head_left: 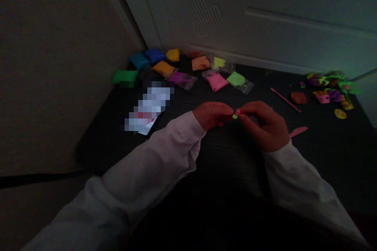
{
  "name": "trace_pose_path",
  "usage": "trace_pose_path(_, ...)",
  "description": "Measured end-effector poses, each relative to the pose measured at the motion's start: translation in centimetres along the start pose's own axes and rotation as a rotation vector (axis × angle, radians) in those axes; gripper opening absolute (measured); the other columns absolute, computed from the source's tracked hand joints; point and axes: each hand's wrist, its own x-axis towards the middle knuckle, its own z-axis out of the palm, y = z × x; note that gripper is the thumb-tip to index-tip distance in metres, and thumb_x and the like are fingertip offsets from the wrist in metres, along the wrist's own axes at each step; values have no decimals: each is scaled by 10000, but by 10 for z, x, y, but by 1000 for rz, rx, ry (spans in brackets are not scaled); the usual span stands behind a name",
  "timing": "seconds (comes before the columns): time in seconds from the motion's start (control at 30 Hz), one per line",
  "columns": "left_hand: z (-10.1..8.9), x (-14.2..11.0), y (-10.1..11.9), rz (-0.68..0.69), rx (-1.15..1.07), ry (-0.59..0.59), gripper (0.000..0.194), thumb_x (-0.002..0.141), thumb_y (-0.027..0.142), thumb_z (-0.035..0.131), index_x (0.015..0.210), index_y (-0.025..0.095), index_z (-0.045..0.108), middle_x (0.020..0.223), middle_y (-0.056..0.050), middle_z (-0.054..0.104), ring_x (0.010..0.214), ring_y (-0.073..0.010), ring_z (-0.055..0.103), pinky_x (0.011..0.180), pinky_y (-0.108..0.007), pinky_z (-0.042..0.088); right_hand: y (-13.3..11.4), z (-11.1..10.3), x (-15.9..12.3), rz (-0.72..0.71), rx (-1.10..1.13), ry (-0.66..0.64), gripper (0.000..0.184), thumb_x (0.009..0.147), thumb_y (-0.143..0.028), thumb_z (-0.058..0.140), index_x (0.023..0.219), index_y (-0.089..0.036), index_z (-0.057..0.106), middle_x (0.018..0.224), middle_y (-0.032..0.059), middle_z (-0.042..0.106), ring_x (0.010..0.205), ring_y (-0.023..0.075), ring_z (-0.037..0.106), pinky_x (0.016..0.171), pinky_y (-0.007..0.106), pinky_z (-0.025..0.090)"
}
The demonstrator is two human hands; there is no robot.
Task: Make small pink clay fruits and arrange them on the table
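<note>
My left hand point(212, 114) and my right hand point(263, 123) meet above the dark table, fingertips almost touching. Between them is a small pink piece of modelling clay point(238, 112), pinched by my right thumb and index finger. Just below it, a light green clay piece point(235, 117) shows at my left fingertips. Whether the two pieces are joined, I cannot tell in this dim light. A pink plastic clay knife point(299, 131) lies partly hidden behind my right wrist. Farther off rests a thin pink modelling stick point(285, 100).
Clay packets stand along the back, among them a pink packet point(217, 81) and a green packet point(236, 79). A lit, blurred-out phone point(150, 108) lies at left. Finished-looking clay figures point(334, 86) and a reddish clay lump point(298, 97) sit at right. A white panel point(265, 27) borders the table's back.
</note>
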Motion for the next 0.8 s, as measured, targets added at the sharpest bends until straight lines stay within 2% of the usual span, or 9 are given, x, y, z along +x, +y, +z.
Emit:
trace_pose_path(0.23,-2,2,0,-7,17,-23,121,561,178,636,643,97,599,593,-15,536,575,-83,500,460,-191,295,2,-1,0,-58,-21,-15,141,726,-170,542,848,-218,593,804,22,600,767,148,553,688,315,446)
trace_pose_path(0.8,-4,5,-1,-14,47,-54,80,556,142,616,612,94,587,603,-26,547,553,-81,486,455,-206,277,0,-2,1,-76,-61,-59,145,726,-187,537,856,-217,595,813,32,604,777,155,558,695,319,450)
